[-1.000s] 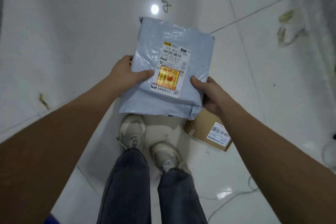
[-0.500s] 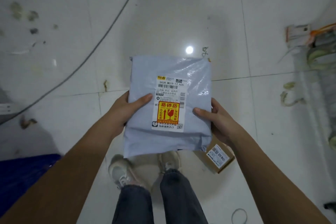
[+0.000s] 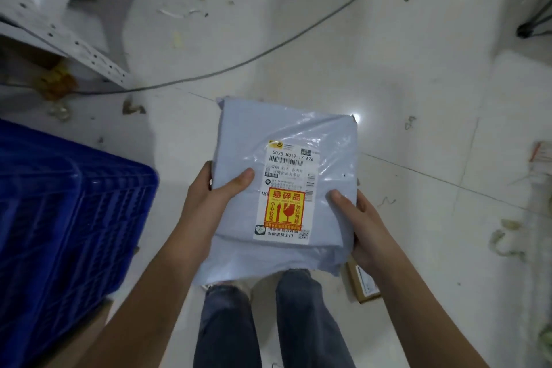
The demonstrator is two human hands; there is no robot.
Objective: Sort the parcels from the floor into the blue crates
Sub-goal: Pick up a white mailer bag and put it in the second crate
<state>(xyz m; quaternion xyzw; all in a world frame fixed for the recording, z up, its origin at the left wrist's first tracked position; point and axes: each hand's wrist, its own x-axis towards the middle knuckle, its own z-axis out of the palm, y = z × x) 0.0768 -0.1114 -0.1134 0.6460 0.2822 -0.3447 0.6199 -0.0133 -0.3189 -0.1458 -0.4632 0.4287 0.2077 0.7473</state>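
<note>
Currently mid-carry: one pale blue plastic mailer parcel (image 3: pixel 286 185), white label and yellow fragile sticker up, held off the white tiled floor (image 3: pixel 418 98) above the person's legs; left hand (image 3: pixel 209 200) grips its left edge, right hand (image 3: pixel 358 224) its right edge, thumbs on top. Next move, by my reading: swing left and lower it gently into the blue slatted plastic crate (image 3: pixel 68 218) nearby. Count: one crate visible, one held parcel, one small brown cardboard box (image 3: pixel 363 285) on the floor, half hidden.
</note>
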